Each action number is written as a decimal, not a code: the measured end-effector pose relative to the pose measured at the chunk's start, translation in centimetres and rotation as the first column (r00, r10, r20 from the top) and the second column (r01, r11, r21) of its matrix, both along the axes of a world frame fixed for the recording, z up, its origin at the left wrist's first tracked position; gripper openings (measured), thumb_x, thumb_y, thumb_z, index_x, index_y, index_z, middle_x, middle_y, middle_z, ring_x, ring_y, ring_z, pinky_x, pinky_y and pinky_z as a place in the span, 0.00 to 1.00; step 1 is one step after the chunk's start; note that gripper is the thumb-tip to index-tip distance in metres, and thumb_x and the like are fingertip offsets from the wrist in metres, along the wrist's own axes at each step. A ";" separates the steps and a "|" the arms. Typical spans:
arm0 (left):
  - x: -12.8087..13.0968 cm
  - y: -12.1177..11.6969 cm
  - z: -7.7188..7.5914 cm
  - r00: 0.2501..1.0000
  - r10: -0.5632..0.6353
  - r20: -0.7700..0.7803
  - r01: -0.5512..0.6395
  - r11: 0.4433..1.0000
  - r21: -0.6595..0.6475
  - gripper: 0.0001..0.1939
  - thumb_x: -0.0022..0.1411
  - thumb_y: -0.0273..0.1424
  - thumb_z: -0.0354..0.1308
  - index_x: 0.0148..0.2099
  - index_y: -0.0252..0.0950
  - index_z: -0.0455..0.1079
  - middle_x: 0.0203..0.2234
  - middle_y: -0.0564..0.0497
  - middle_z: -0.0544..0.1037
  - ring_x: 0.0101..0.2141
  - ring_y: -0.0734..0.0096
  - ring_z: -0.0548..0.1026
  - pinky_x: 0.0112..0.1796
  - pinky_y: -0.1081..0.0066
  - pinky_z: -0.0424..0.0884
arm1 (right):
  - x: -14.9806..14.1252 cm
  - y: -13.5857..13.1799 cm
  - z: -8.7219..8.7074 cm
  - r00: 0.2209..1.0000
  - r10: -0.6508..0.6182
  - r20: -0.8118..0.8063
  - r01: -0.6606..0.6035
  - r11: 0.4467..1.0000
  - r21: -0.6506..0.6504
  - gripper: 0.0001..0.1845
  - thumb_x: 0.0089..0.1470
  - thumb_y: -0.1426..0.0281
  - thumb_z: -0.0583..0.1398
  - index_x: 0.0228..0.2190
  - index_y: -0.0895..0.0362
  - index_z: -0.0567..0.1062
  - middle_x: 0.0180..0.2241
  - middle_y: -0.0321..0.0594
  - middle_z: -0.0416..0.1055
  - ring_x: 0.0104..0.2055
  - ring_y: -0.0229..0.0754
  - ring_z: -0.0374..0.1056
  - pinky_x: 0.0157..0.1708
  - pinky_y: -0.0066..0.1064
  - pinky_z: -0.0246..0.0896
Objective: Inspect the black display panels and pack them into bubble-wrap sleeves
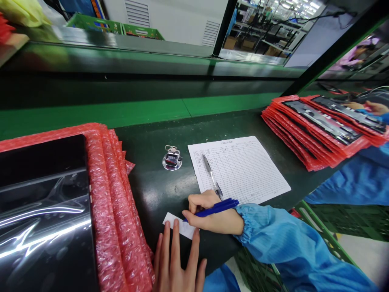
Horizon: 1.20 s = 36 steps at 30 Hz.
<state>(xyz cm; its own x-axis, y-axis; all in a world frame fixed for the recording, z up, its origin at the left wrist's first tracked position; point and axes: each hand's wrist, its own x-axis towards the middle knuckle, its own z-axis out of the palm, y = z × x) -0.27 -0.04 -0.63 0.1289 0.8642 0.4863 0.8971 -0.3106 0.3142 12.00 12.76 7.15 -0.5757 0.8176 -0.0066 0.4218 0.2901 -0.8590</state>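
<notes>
My right hand (216,214) is closed around a blue pen (219,207), its tip against a small white slip of paper (183,229). With fingers spread flat, my left hand (178,259) presses the lower edge of that slip onto the dark bench. Just beyond my right hand lies a printed form sheet (240,170) ruled in rows, with a grey-and-clear pen (212,173) resting on it. A metal tally counter (172,158) sits on the bench left of the form. What is written on the slip is too small to read.
On the left, red bubble-wrap sheets (109,202) are stacked under a glossy black panel (45,219). Another red bubble-wrap stack with panels (325,125) stands at right, near a co-worker's hands (375,108). Green crates (328,243) are below the bench; a green ledge (146,111) runs behind.
</notes>
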 end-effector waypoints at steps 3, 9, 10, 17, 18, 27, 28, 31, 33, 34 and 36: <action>0.1 0.0 0.0 1.000 0.002 0.009 -0.002 1.000 -0.006 0.32 0.58 0.43 0.54 0.64 0.47 0.53 0.66 0.41 0.46 0.62 0.50 0.51 0.59 0.58 0.48 | 0.0 0.0 0.0 1.000 0.002 0.000 -0.002 1.000 0.003 0.18 0.48 0.72 0.57 0.15 0.55 0.53 0.14 0.26 0.54 0.16 0.28 0.49 0.16 0.20 0.43; 0.1 0.0 -0.2 1.000 0.006 0.000 -0.006 1.000 -0.009 0.32 0.58 0.43 0.54 0.64 0.47 0.53 0.66 0.41 0.46 0.62 0.49 0.51 0.58 0.57 0.50 | 0.0 0.0 -0.1 1.000 0.002 0.001 -0.002 1.000 0.011 0.18 0.49 0.72 0.57 0.16 0.55 0.54 0.14 0.26 0.54 0.16 0.28 0.49 0.16 0.20 0.43; 0.0 0.0 -0.2 1.000 0.006 -0.009 -0.006 1.000 -0.002 0.32 0.59 0.43 0.54 0.64 0.47 0.52 0.66 0.41 0.46 0.62 0.50 0.51 0.58 0.58 0.49 | 0.0 0.0 -0.1 1.000 0.002 0.001 -0.002 1.000 0.012 0.18 0.49 0.72 0.57 0.16 0.55 0.54 0.14 0.26 0.54 0.16 0.28 0.49 0.16 0.20 0.43; 0.2 0.1 -0.1 0.999 0.016 0.038 -0.016 1.000 -0.004 0.31 0.58 0.43 0.54 0.63 0.48 0.53 0.66 0.43 0.46 0.62 0.51 0.51 0.59 0.58 0.49 | 0.1 0.0 -0.1 1.000 0.005 0.000 -0.005 1.000 0.012 0.18 0.48 0.72 0.57 0.16 0.55 0.54 0.14 0.27 0.54 0.16 0.28 0.50 0.16 0.21 0.43; 0.2 0.1 -0.1 0.999 0.017 0.051 -0.017 1.000 -0.002 0.31 0.58 0.43 0.54 0.63 0.48 0.54 0.66 0.43 0.46 0.62 0.51 0.51 0.59 0.59 0.48 | 0.0 0.0 -0.1 1.000 0.005 -0.002 -0.005 1.000 0.011 0.18 0.48 0.72 0.57 0.16 0.55 0.54 0.14 0.27 0.55 0.16 0.28 0.50 0.16 0.21 0.44; 0.4 0.1 -0.2 0.992 0.020 0.127 -0.019 1.000 -0.006 0.27 0.58 0.41 0.55 0.59 0.47 0.62 0.66 0.46 0.47 0.62 0.52 0.51 0.59 0.58 0.48 | 0.0 0.0 -0.1 1.000 0.007 -0.005 -0.007 1.000 0.015 0.18 0.48 0.73 0.57 0.16 0.55 0.53 0.14 0.26 0.54 0.16 0.28 0.49 0.16 0.21 0.43; 0.4 0.1 -0.2 0.992 0.019 0.127 -0.019 1.000 -0.004 0.26 0.58 0.41 0.55 0.59 0.47 0.62 0.66 0.45 0.47 0.62 0.52 0.51 0.59 0.58 0.48 | 0.0 0.0 -0.1 1.000 0.007 -0.007 -0.007 1.000 0.016 0.18 0.48 0.73 0.57 0.16 0.55 0.53 0.14 0.26 0.54 0.16 0.28 0.49 0.16 0.21 0.43; 0.4 0.1 -0.1 0.991 0.023 0.129 -0.023 1.000 0.001 0.27 0.58 0.40 0.54 0.60 0.47 0.61 0.66 0.46 0.47 0.62 0.54 0.51 0.59 0.59 0.47 | 0.0 0.0 -0.2 1.000 0.003 -0.012 -0.003 1.000 0.019 0.18 0.48 0.73 0.57 0.16 0.55 0.53 0.13 0.26 0.53 0.16 0.28 0.49 0.16 0.21 0.43; 0.4 0.2 0.0 0.990 0.020 0.137 -0.021 1.000 0.001 0.28 0.58 0.40 0.54 0.61 0.48 0.59 0.66 0.47 0.47 0.63 0.55 0.50 0.59 0.60 0.47 | 0.0 0.0 -0.2 1.000 0.002 -0.014 -0.001 1.000 0.018 0.19 0.49 0.72 0.58 0.16 0.55 0.53 0.14 0.26 0.53 0.16 0.28 0.49 0.16 0.20 0.43; 0.4 0.2 0.0 0.990 0.018 0.138 -0.019 1.000 0.003 0.28 0.59 0.41 0.53 0.62 0.48 0.58 0.66 0.47 0.47 0.63 0.55 0.50 0.59 0.61 0.47 | 0.0 0.0 -0.3 1.000 0.001 -0.013 -0.001 1.000 0.017 0.19 0.49 0.72 0.58 0.16 0.55 0.53 0.14 0.26 0.53 0.16 0.28 0.49 0.16 0.20 0.43; 0.4 0.3 0.0 0.990 0.014 0.139 -0.014 1.000 0.000 0.29 0.59 0.41 0.53 0.62 0.49 0.57 0.66 0.47 0.47 0.63 0.55 0.50 0.59 0.61 0.47 | 0.1 0.0 -0.3 1.000 0.001 -0.012 -0.001 1.000 0.016 0.18 0.49 0.72 0.58 0.16 0.55 0.54 0.14 0.26 0.53 0.16 0.28 0.49 0.16 0.20 0.43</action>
<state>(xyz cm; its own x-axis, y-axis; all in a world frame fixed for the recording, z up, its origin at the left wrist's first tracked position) 0.11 0.21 -0.59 0.0476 0.8649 0.4997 0.8491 -0.2985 0.4358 12.06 12.73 6.82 -0.5768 0.8168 0.0131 0.4113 0.3042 -0.8592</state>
